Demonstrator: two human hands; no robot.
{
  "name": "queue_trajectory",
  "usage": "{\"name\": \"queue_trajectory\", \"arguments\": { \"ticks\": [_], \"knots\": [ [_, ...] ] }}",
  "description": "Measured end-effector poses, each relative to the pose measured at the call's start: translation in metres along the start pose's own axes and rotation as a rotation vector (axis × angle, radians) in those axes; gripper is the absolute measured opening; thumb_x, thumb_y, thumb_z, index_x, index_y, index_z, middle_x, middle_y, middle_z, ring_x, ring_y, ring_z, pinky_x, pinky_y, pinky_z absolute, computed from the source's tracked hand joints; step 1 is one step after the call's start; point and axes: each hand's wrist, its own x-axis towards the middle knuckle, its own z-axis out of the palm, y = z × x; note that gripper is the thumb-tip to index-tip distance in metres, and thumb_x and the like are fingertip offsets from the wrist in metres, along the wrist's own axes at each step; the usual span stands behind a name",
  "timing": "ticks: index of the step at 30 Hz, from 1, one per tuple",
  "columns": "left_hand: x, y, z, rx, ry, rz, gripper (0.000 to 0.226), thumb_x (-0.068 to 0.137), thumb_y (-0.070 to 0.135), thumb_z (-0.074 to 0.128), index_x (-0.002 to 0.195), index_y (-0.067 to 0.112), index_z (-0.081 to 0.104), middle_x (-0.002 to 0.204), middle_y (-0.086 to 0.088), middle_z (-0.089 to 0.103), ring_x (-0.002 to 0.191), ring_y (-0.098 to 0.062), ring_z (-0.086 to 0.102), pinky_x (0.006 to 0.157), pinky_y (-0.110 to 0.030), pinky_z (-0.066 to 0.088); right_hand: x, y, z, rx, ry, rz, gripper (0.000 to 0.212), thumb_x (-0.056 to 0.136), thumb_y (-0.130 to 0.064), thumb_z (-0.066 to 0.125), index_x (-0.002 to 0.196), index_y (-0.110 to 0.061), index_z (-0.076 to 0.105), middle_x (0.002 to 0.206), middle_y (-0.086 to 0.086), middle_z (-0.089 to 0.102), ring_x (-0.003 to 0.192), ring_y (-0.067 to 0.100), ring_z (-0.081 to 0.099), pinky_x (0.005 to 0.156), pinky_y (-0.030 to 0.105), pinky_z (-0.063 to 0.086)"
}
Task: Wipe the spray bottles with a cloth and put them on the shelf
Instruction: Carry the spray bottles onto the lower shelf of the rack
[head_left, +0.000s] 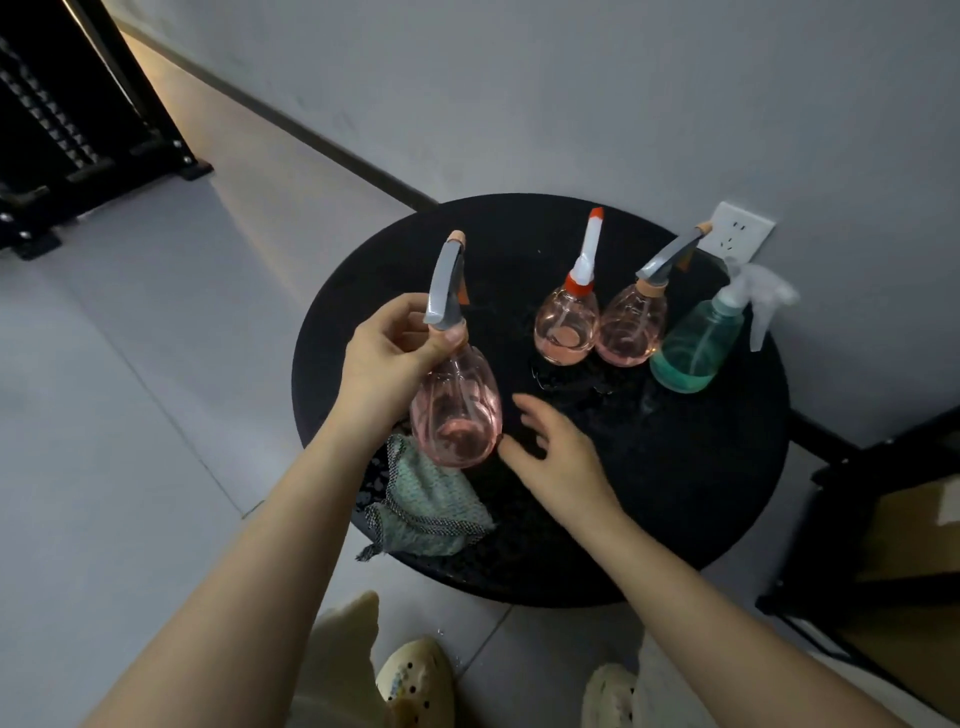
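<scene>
My left hand grips the neck of a pink spray bottle with a grey trigger head, held above the left part of the round black table. My right hand hovers open just right of that bottle, fingers spread, holding nothing. A green mesh-edged cloth lies on the table under the held bottle. Standing at the back of the table are a pink bottle with a white and red head, a pink bottle with a grey head and a teal bottle with a clear trigger.
The tabletop looks wet around the bottles. A wall socket sits behind the table. A black rack stands at the far left. A dark low shelf frame with a cardboard box stands to the right. My sandalled feet are below.
</scene>
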Motion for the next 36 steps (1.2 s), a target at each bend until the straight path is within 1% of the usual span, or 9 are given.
{"name": "queue_trajectory", "arguments": {
  "ticks": [5,9,13,19,22,24,29,32,36],
  "knots": [
    [-0.008,0.018,0.036,0.051,0.058,0.027,0.019,0.075,0.027,0.076,0.092,0.028,0.066,0.088,0.004,0.07,0.086,-0.013,0.067,0.078,-0.034,0.056,-0.019,-0.018,-0.01,0.027,0.185,-0.109,0.084,0.069,-0.039,0.077,0.139,-0.024,0.033,0.139,-0.008,0.036,0.123,0.005,0.041,0.089,0.01,0.038],
    [-0.021,0.037,0.076,0.053,0.103,0.02,0.021,0.07,0.035,0.079,0.085,0.032,0.065,0.08,0.01,0.069,0.08,-0.007,0.066,0.076,-0.036,0.057,-0.026,-0.02,-0.019,0.008,0.338,-0.104,0.091,0.064,-0.044,0.08,0.138,-0.025,0.03,0.135,-0.008,0.037,0.122,0.011,0.045,0.089,0.035,0.051],
    [-0.037,0.049,0.106,0.07,0.095,0.011,0.024,0.068,0.04,0.079,0.086,0.033,0.065,0.079,0.011,0.069,0.076,-0.002,0.066,0.074,-0.038,0.057,-0.036,-0.017,-0.049,-0.144,0.436,-0.019,0.084,0.066,-0.049,0.076,0.135,-0.028,0.032,0.132,-0.008,0.043,0.115,0.015,0.052,0.082,0.044,0.052],
    [-0.055,0.079,0.131,0.192,-0.295,0.182,0.05,0.069,0.052,0.072,0.113,0.034,0.057,0.103,0.02,0.065,0.097,0.009,0.059,0.086,-0.019,0.05,-0.075,-0.004,-0.106,-0.14,0.497,0.066,0.082,0.062,-0.051,0.076,0.13,-0.032,0.036,0.127,-0.009,0.049,0.11,0.015,0.055,0.084,0.041,0.051],
    [-0.066,0.093,0.143,0.316,-0.455,0.305,0.065,0.072,0.055,0.064,0.131,0.031,0.049,0.124,0.022,0.053,0.111,0.009,0.047,0.089,-0.004,0.035,-0.099,0.002,-0.135,-0.038,0.55,0.043,0.077,0.062,-0.044,0.081,0.127,-0.031,0.041,0.123,-0.009,0.053,0.108,0.011,0.055,0.08,0.027,0.049],
    [-0.074,0.102,0.154,0.381,-0.512,0.377,0.071,0.073,0.056,0.061,0.136,0.029,0.043,0.131,0.015,0.05,0.116,0.005,0.042,0.09,-0.007,0.032,-0.116,0.006,-0.156,-0.002,0.565,0.05,0.077,0.06,-0.045,0.081,0.125,-0.034,0.041,0.121,-0.01,0.055,0.107,0.008,0.055,0.079,0.022,0.047],
    [-0.096,0.123,0.192,0.485,-0.623,0.468,0.081,0.072,0.06,0.056,0.142,0.027,0.034,0.146,0.005,0.039,0.133,-0.009,0.036,0.108,-0.028,0.032,-0.163,0.021,-0.204,0.018,0.655,0.035,0.073,0.055,-0.052,0.077,0.119,-0.037,0.044,0.115,-0.014,0.057,0.103,0.004,0.058,0.084,0.03,0.051],
    [-0.111,0.137,0.217,0.547,-0.668,0.524,0.078,0.076,0.055,0.057,0.144,0.026,0.031,0.149,0.005,0.034,0.137,-0.01,0.029,0.108,-0.023,0.026,-0.192,0.031,-0.232,-0.026,0.712,0.016,0.071,0.06,-0.044,0.08,0.119,-0.034,0.043,0.116,-0.014,0.056,0.103,0.002,0.056,0.078,0.016,0.045],
    [-0.129,0.156,0.251,0.587,-0.717,0.59,0.079,0.077,0.056,0.056,0.145,0.024,0.03,0.15,0.005,0.033,0.138,-0.011,0.028,0.108,-0.021,0.019,-0.229,0.047,-0.267,-0.038,0.764,0.014,0.076,0.061,-0.039,0.079,0.126,-0.033,0.04,0.12,-0.011,0.055,0.106,0.004,0.055,0.083,0.016,0.042]
  ]
}}
